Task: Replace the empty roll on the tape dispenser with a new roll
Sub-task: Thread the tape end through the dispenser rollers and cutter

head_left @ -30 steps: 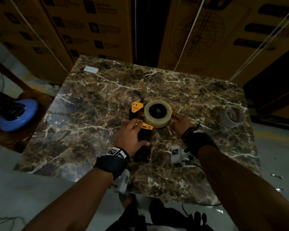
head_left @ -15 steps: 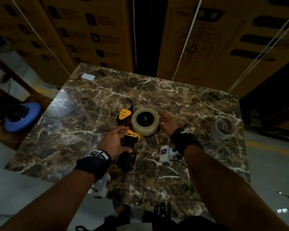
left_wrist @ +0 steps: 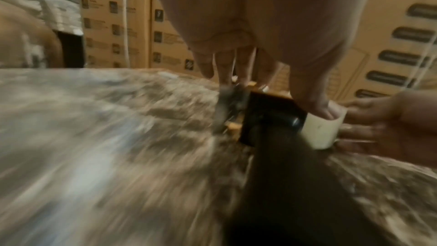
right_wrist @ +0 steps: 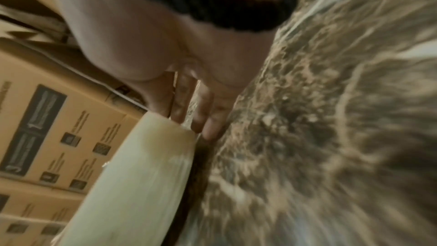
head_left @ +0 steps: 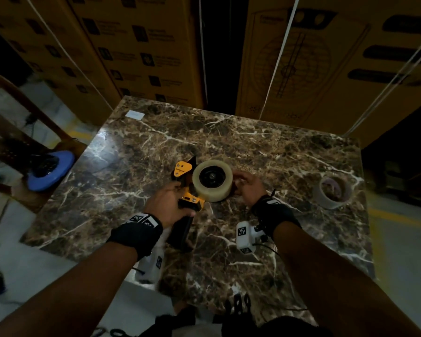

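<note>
Your left hand (head_left: 167, 203) grips the tape dispenser (head_left: 188, 203); your right hand (head_left: 249, 188), fingers straight, touches the new tape roll (head_left: 213, 180) on the surface (head_left: 277, 154).

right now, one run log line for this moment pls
left hand grips tape dispenser | new roll on its hub | right hand fingers against roll | empty roll aside on table

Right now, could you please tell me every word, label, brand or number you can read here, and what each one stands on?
None can be read for certain.
Yellow plate of the tape dispenser: a short dark print, too small to read.
Cardboard boxes: black label panels and icons, blurred.
Wrist markers: black-and-white coded squares, no words.
White slip on the table: no print visible.
New tape roll: no print visible.
</note>
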Motion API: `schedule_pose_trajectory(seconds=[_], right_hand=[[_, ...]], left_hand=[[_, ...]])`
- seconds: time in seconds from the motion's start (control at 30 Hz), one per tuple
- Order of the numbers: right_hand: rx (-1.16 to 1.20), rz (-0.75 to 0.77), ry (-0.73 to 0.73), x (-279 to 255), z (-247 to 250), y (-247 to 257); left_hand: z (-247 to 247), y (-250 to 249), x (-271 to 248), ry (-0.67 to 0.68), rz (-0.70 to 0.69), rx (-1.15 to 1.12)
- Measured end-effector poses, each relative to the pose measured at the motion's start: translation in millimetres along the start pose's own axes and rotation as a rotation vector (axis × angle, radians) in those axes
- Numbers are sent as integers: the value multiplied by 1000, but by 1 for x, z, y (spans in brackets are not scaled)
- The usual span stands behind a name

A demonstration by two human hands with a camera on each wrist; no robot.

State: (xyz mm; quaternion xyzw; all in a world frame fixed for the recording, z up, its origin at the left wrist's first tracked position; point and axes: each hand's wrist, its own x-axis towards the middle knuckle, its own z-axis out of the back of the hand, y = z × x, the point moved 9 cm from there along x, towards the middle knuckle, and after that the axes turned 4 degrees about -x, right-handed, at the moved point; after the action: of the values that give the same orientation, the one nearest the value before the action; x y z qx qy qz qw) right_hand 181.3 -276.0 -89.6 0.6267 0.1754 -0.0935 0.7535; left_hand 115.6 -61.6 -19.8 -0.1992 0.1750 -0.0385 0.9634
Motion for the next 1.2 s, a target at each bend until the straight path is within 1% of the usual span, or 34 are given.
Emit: schedule_pose_trajectory(seconds=[0.03, 0.07, 0.1, 0.17, 0.23, 0.3, 0.4, 0.43, 0.5, 0.57, 0.6, 0.7, 0.8, 0.9, 0.97, 1.03, 1.1, 1.2], right_hand=[[0, -30, -29, 5, 3, -2], [-16, -50, -53, 9, 5, -3], [-39, -58, -65, 12, 6, -2], [-42, -61, -73, 15, 5, -2], [-6, -42, -82, 11, 3, -4], [-5, 11, -92, 2, 2, -9], [-133, 64, -80, -14, -1, -26], [-143, 81, -72, -15, -2, -30], [-70, 82, -52, -13, -4, -30], [69, 40, -59, -3, -5, -28], [101, 27, -70, 3, -5, -26], [81, 20, -80, 8, -5, -22], [82, 22, -93, -1, -4, -29], [63, 47, -76, -8, -2, -30], [-3, 51, -53, -3, -3, -29], [-48, 16, -52, 2, -3, -30], [2, 1, -38, 1, -7, -31], [32, -14, -48, -7, -9, -41]], left_hand=[[3, -8, 5, -13, -34, 15], [1, -15, 9, 4, -68, 39], [-5, -21, 15, 55, -103, 83], [-24, -28, 22, 199, -147, 198], [-36, -26, 28, 274, -153, 262], [-40, -21, 32, 260, -161, 265], [-41, -18, 34, 232, -184, 275], [-41, -19, 34, 228, -188, 282], [-40, -21, 34, 216, -193, 288], [-39, -23, 33, 198, -201, 304], [-38, -24, 33, 186, -210, 324], [-39, -29, 31, 155, -233, 409], [-37, -35, 29, 113, -248, 471], [-33, -34, 28, 82, -244, 520], [-32, -30, 31, 95, -236, 550], [-35, -26, 33, 146, -213, 528], [-37, -26, 34, 188, -189, 485], [-35, -34, 32, 165, -176, 420]])
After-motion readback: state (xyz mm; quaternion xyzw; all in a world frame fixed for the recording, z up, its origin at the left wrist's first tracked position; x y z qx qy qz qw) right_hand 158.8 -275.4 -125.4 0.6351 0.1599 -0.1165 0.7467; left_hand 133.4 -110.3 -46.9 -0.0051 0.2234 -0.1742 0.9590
